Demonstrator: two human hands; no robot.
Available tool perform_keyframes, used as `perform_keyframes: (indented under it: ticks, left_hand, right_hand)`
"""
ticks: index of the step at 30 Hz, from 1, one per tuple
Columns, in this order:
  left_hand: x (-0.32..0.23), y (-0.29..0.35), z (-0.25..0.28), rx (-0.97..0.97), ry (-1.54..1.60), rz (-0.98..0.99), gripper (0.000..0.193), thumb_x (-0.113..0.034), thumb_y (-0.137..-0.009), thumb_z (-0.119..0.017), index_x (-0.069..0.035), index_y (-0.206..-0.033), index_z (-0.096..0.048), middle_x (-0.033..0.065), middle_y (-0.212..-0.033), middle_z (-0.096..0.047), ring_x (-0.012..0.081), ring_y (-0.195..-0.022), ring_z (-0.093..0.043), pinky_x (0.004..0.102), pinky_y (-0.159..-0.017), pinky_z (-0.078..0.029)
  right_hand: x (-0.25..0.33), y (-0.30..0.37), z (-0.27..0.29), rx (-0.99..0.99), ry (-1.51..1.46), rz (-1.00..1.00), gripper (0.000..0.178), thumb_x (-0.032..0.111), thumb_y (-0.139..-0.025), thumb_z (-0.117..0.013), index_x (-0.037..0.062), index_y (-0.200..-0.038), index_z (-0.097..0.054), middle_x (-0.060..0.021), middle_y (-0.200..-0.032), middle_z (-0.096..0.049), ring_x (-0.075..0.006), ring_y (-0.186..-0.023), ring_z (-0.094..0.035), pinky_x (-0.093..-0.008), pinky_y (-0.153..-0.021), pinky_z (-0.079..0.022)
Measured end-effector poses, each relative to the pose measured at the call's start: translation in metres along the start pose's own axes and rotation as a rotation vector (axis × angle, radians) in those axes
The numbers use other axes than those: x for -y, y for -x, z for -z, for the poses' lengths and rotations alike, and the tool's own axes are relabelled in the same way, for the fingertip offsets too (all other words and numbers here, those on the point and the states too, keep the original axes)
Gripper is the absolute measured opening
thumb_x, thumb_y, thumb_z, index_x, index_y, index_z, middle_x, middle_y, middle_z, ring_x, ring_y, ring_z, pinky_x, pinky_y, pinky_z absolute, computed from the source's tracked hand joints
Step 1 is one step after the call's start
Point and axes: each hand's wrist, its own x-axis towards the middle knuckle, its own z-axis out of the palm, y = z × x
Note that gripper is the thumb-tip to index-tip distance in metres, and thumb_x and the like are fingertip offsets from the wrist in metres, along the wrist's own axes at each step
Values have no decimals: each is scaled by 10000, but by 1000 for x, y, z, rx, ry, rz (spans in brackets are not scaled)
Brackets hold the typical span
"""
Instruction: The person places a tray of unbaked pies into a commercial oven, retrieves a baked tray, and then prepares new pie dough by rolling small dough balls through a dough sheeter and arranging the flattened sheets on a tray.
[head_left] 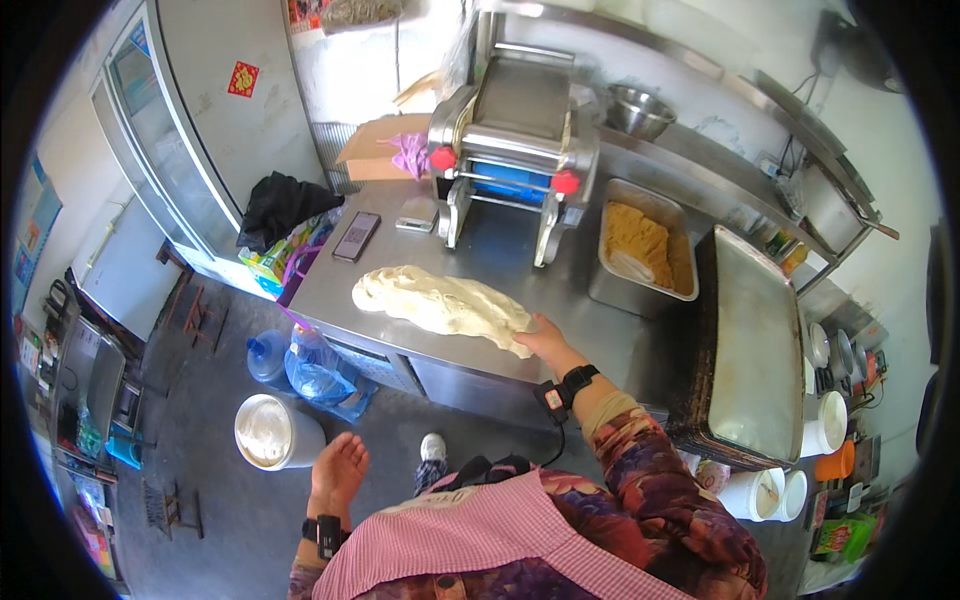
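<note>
A long, pale, lumpy slab of dough (440, 305) lies across the steel counter (600, 345) in front of me. My right hand (548, 342) grips its right end, the fingers partly hidden against the dough. Low on the left, away from the counter, my left hand (340, 468) hangs with its fingers stretched and nothing in it. Just left of that hand, a white bucket (308, 445) on the floor holds white powder. Behind the dough stands a steel dough roller machine (520, 130) with red knobs.
A phone (357, 237) and a small scale (417, 215) lie behind the dough's left end. To the right are a deep steel pan (648, 295) of brown crumbly filling and a large, dark-edged tray (757, 350). Blue water jugs (315, 365) stand on the floor by the counter.
</note>
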Motion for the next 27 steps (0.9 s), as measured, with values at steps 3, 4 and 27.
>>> perform_keyframes:
  ticks: [3,4,27]
  left_hand:
    - [-36,-60,-21,95,-60,22,145,-160,-887,-577,-47,-971,-611,82,-949,-645,207,-874,-609,340,-823,-487]
    - [-49,-81,-29,77,-92,28,172,-175,-891,-576,-43,-996,-606,87,-944,-640,218,-884,-605,344,-833,-487]
    - [-120,-403,-219,83,-2015,-716,644,-489,-590,-793,-145,-1108,-625,79,-1206,-549,280,-1171,-470,467,-959,-389]
  right_hand:
    - [6,-18,-26,-128,530,120,725,287,-662,-728,52,-1297,-466,-172,-1194,-534,-382,-1046,-535,-408,-890,-474]
    - [10,-22,-32,-193,755,142,718,285,-653,-735,52,-1284,-482,-179,-1185,-539,-390,-1028,-544,-415,-894,-473]
    - [78,-106,0,182,150,-80,466,154,-629,-689,31,-1070,-602,-101,-948,-641,-192,-891,-603,-298,-805,-476]
